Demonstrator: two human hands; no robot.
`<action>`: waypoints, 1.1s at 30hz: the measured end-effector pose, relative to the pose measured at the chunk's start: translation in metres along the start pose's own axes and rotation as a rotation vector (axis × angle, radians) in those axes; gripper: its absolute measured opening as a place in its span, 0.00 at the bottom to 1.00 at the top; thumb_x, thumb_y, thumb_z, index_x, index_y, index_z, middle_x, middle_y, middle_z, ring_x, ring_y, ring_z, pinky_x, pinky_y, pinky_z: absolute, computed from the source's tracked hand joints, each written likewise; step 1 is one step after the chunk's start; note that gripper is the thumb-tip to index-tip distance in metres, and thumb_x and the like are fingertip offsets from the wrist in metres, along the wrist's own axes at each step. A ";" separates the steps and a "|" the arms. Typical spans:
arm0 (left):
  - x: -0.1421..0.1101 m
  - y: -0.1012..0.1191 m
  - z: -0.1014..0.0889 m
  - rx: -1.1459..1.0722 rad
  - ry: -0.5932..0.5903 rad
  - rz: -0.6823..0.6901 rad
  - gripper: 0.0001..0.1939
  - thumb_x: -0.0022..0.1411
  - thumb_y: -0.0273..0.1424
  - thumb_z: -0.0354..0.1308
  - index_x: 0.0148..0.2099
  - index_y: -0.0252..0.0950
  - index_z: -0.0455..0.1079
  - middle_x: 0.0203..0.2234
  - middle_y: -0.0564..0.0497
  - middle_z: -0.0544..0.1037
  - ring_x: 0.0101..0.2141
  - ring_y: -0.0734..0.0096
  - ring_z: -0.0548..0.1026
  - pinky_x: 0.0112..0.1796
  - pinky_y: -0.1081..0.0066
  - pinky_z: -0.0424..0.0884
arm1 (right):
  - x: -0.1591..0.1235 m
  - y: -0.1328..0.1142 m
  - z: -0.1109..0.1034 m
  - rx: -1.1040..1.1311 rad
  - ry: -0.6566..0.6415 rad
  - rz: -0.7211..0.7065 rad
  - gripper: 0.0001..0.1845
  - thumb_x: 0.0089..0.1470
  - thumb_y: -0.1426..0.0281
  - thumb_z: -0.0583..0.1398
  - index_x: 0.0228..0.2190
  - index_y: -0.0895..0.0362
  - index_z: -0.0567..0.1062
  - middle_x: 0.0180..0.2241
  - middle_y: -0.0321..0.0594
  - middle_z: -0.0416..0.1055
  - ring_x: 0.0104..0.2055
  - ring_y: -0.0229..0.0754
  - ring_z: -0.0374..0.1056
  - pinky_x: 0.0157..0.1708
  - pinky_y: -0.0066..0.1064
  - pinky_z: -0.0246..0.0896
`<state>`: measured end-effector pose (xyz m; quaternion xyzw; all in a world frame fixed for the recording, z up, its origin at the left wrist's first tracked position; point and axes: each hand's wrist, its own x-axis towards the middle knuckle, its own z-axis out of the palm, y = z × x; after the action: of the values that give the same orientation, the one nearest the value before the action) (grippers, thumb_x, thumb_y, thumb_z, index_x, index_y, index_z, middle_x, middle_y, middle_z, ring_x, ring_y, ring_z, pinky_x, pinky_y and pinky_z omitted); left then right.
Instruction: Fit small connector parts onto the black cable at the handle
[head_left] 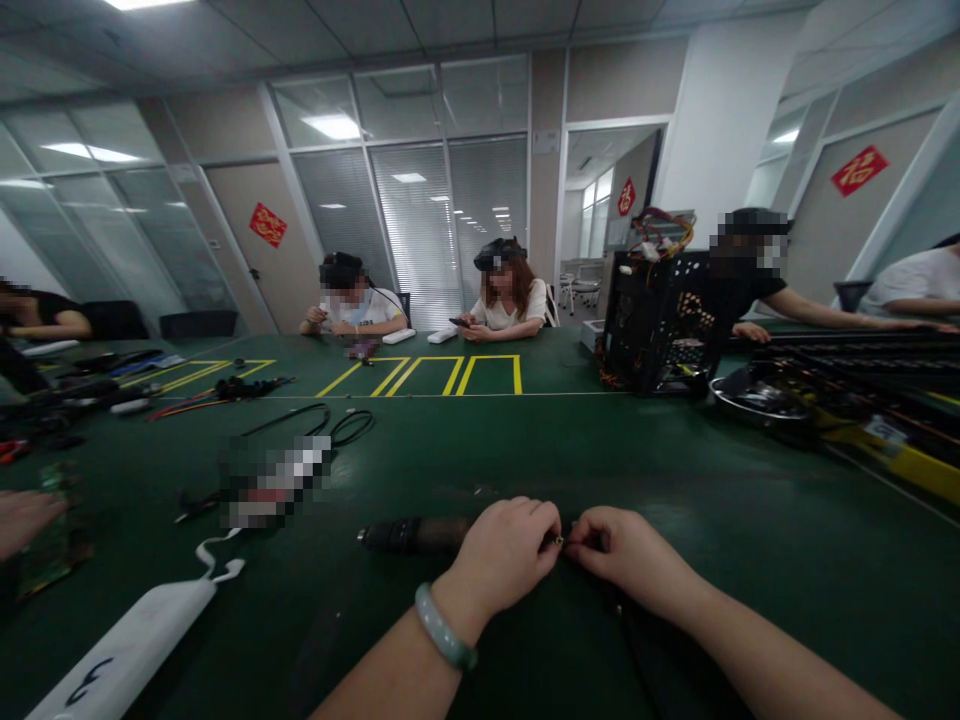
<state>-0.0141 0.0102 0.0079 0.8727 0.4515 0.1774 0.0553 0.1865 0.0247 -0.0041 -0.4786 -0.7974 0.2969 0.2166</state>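
A dark electric screwdriver lies on the green table, its metal tip pointing left. My left hand, with a pale green bangle on the wrist, covers its right part. The fingers of this hand are closed, and a tiny brass-coloured piece shows at their tips. Just to the right, my right hand is pinched close to that piece. What its fingertips hold is too small and dark to make out. A dark cord runs down from beneath the right hand.
At left lie a white numbered power bank, a blurred-out item with black cable, and another person's hand by a green circuit board. A black computer case and a metal bowl stand at right. Several people sit around.
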 end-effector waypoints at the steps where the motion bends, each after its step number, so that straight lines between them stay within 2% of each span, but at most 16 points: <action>1: 0.000 0.000 -0.002 0.002 -0.011 0.002 0.03 0.61 0.29 0.57 0.39 0.39 0.66 0.34 0.54 0.73 0.36 0.67 0.71 0.38 0.67 0.64 | 0.000 0.000 0.001 0.004 0.002 0.001 0.03 0.52 0.69 0.62 0.29 0.54 0.77 0.28 0.32 0.73 0.30 0.37 0.67 0.28 0.24 0.57; 7: 0.000 -0.003 -0.008 0.039 -0.041 0.010 0.04 0.62 0.31 0.57 0.40 0.39 0.67 0.34 0.53 0.74 0.37 0.67 0.72 0.38 0.68 0.65 | 0.000 -0.002 0.003 0.022 0.011 0.010 0.04 0.53 0.68 0.61 0.30 0.54 0.77 0.30 0.33 0.74 0.31 0.38 0.68 0.29 0.25 0.57; 15: 0.000 -0.004 -0.007 0.031 -0.043 0.005 0.04 0.61 0.30 0.58 0.40 0.40 0.66 0.34 0.55 0.73 0.37 0.68 0.71 0.38 0.68 0.64 | 0.001 -0.002 0.005 0.021 0.023 0.006 0.05 0.54 0.69 0.60 0.30 0.55 0.77 0.31 0.35 0.74 0.32 0.39 0.67 0.29 0.25 0.57; 27: -0.004 0.006 0.000 0.025 0.017 -0.092 0.09 0.59 0.30 0.60 0.42 0.39 0.65 0.35 0.53 0.72 0.38 0.65 0.70 0.40 0.65 0.64 | 0.002 -0.001 0.005 0.025 0.034 -0.012 0.04 0.53 0.70 0.61 0.29 0.56 0.76 0.29 0.34 0.73 0.30 0.38 0.67 0.29 0.25 0.56; 33: -0.005 0.008 -0.003 0.037 0.037 -0.115 0.07 0.58 0.29 0.58 0.40 0.38 0.65 0.34 0.53 0.72 0.38 0.64 0.70 0.41 0.64 0.64 | 0.002 0.001 0.006 0.015 0.036 -0.009 0.04 0.54 0.70 0.60 0.30 0.55 0.76 0.29 0.34 0.73 0.30 0.38 0.67 0.28 0.25 0.56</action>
<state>-0.0118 0.0013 0.0119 0.8429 0.5048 0.1817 0.0408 0.1829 0.0249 -0.0087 -0.4785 -0.7934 0.2933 0.2357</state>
